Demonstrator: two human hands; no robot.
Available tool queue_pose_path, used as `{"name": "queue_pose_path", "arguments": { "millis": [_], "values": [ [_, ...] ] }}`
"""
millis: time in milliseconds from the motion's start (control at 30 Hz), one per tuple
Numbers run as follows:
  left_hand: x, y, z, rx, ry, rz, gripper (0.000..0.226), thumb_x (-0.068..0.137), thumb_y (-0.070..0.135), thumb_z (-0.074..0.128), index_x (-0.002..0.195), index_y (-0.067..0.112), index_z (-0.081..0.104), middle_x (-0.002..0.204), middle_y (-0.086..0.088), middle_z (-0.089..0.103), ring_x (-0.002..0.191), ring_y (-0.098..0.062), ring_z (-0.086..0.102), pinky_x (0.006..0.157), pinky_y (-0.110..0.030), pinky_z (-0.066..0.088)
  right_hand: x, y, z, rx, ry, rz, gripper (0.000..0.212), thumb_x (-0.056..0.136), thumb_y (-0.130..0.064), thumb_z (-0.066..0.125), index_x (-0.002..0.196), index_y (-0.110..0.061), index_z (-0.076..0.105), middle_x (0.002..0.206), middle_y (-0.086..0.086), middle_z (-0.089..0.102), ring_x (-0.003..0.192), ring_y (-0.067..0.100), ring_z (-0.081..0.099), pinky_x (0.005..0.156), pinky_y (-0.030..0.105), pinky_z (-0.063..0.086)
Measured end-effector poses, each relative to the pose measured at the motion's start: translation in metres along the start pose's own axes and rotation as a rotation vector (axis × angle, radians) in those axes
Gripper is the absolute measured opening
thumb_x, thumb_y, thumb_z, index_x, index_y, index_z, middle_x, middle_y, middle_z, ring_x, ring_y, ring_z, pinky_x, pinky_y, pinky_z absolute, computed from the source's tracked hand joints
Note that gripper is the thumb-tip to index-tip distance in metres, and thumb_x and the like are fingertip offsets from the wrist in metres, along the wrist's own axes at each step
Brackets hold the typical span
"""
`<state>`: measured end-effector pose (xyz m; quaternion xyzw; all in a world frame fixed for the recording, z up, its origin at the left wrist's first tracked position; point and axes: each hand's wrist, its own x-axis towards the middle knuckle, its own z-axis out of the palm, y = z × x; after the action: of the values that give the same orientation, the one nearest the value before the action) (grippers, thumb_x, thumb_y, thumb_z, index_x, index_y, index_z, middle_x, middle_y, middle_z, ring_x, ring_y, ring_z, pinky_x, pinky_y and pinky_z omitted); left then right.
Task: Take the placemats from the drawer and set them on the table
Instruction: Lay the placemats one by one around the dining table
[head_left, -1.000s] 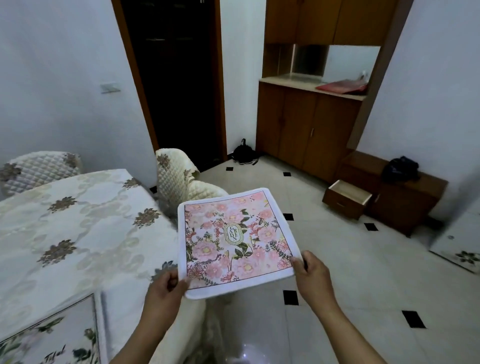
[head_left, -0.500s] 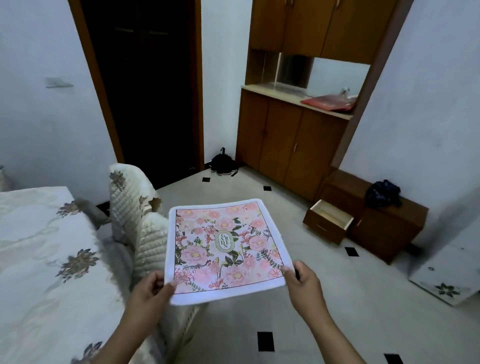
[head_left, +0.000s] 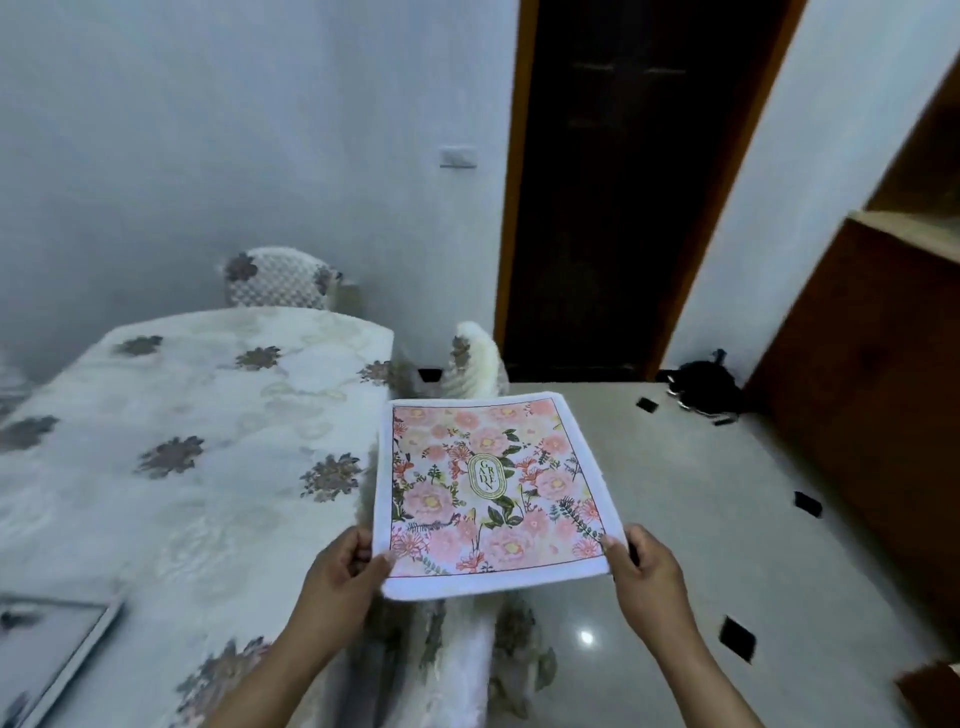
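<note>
While we hold the floral placemat (head_left: 488, 488) aloft just off the bench's (head_left: 182, 467) right edge, our left hand (head_left: 343, 577) and right hand (head_left: 647, 571) pinch its near corners with curled fingers (head_left: 609, 546).

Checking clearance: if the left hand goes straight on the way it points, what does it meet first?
Probably the quilted chair back beyond the table corner. The left hand, gripping the placemat, points along the table's right edge; depth is unclear, so it might brush the table first.
</note>
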<state>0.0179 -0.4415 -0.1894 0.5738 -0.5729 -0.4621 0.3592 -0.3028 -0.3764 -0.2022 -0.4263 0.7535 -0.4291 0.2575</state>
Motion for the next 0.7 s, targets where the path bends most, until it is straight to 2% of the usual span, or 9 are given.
{"name": "queue_pose_path", "arguments": {
  "millis": [100, 167, 233, 367, 433, 533, 600, 700],
  "values": [
    [-0.018, 0.001, 0.001, -0.037, 0.207, -0.065, 0.011, 0.088, 0.001, 0.064, 0.078, 0.006, 0.061, 0.061, 0.013, 0.065, 0.055, 0.001, 0.054, 0.053, -0.012, 0.039, 0.063, -0.009, 0.025, -0.05, -0.198, -0.117, 0.026, 0.095, -0.022, 0.056, 0.073, -0.009, 0.051, 0.066, 0.011, 0.052, 0.058, 0.016, 0.042, 0.054, 0.031, 0.032],
    [-0.029, -0.006, -0.005, -0.052, 0.331, -0.124, 0.009, 0.088, 0.006, 0.066, 0.08, 0.009, 0.063, 0.067, 0.005, 0.067, 0.059, -0.003, 0.054, 0.057, -0.019, 0.04, 0.092, -0.024, 0.052, -0.108, -0.325, -0.223, 0.025, 0.095, -0.023, 0.056, 0.074, -0.009, 0.052, 0.067, 0.012, 0.053, 0.059, 0.017, 0.044, 0.055, 0.032, 0.033],
    [-0.042, -0.015, -0.012, -0.085, 0.45, -0.173, 0.009, 0.088, 0.012, 0.068, 0.08, 0.011, 0.063, 0.073, -0.007, 0.065, 0.063, -0.01, 0.054, 0.062, -0.028, 0.04, 0.111, -0.042, 0.085, -0.132, -0.447, -0.304, 0.02, 0.095, -0.022, 0.056, 0.077, -0.013, 0.057, 0.066, 0.005, 0.054, 0.06, 0.017, 0.047, 0.055, 0.032, 0.034],
    [-0.06, -0.04, -0.02, -0.143, 0.682, -0.277, 0.013, 0.087, 0.013, 0.068, 0.077, 0.013, 0.061, 0.064, 0.003, 0.056, 0.058, -0.005, 0.049, 0.057, -0.024, 0.036, 0.13, -0.079, 0.161, -0.177, -0.642, -0.484, 0.022, 0.094, -0.02, 0.056, 0.074, -0.011, 0.056, 0.064, 0.007, 0.053, 0.059, 0.02, 0.048, 0.053, 0.032, 0.031],
    [-0.061, -0.061, -0.019, -0.17, 0.733, -0.346, 0.013, 0.085, 0.015, 0.07, 0.077, 0.018, 0.061, 0.061, 0.003, 0.056, 0.057, -0.007, 0.049, 0.058, -0.026, 0.037, 0.138, -0.087, 0.194, -0.252, -0.701, -0.519, 0.024, 0.095, -0.025, 0.055, 0.076, -0.011, 0.059, 0.066, 0.009, 0.055, 0.06, 0.02, 0.05, 0.052, 0.03, 0.03],
    [-0.053, -0.093, -0.023, -0.219, 0.799, -0.448, 0.012, 0.081, 0.024, 0.074, 0.086, 0.016, 0.066, 0.071, -0.007, 0.065, 0.061, -0.012, 0.052, 0.062, -0.029, 0.039, 0.147, -0.088, 0.241, -0.295, -0.797, -0.549, 0.028, 0.096, -0.026, 0.053, 0.076, -0.007, 0.054, 0.064, 0.008, 0.048, 0.059, 0.021, 0.046, 0.052, 0.031, 0.027],
    [-0.043, -0.11, -0.024, -0.243, 0.83, -0.516, 0.016, 0.082, 0.025, 0.073, 0.087, 0.012, 0.066, 0.07, -0.007, 0.064, 0.061, -0.013, 0.05, 0.062, -0.029, 0.038, 0.154, -0.087, 0.271, -0.315, -0.851, -0.576, 0.022, 0.096, -0.022, 0.054, 0.075, -0.015, 0.056, 0.064, 0.001, 0.051, 0.059, 0.017, 0.048, 0.053, 0.032, 0.032],
    [-0.026, -0.129, -0.024, -0.257, 0.884, -0.602, 0.012, 0.083, 0.022, 0.073, 0.082, 0.014, 0.064, 0.068, -0.01, 0.059, 0.062, -0.017, 0.05, 0.061, -0.032, 0.037, 0.164, -0.083, 0.314, -0.357, -0.924, -0.574, 0.017, 0.095, -0.023, 0.054, 0.083, -0.015, 0.063, 0.072, 0.005, 0.06, 0.066, 0.02, 0.056, 0.057, 0.033, 0.043]
  ]
}}
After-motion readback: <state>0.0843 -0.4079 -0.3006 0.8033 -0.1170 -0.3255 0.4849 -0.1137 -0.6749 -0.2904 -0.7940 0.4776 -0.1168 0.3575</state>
